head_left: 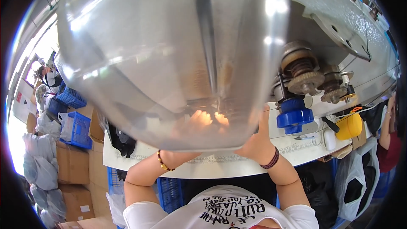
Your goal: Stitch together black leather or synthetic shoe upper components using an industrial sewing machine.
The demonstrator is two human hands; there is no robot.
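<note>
A sewing machine head fills the upper part of the head view, with a large clear plastic shield in front. Through the shield, my left hand shows blurred near the lit needle area, its fingertips bunched together. My right hand reaches in from the other side, partly behind the shield's edge; its fingers also look drawn together under the light. Whatever lies between or under the fingers is blurred by the plastic. Metal tension dials and a blue knob sit right of the shield.
The white table carries a ruler strip along its front edge. A yellow container stands at its right. Cardboard boxes and blue crates are stacked at left. A plastic bag hangs at right, near another person's arm.
</note>
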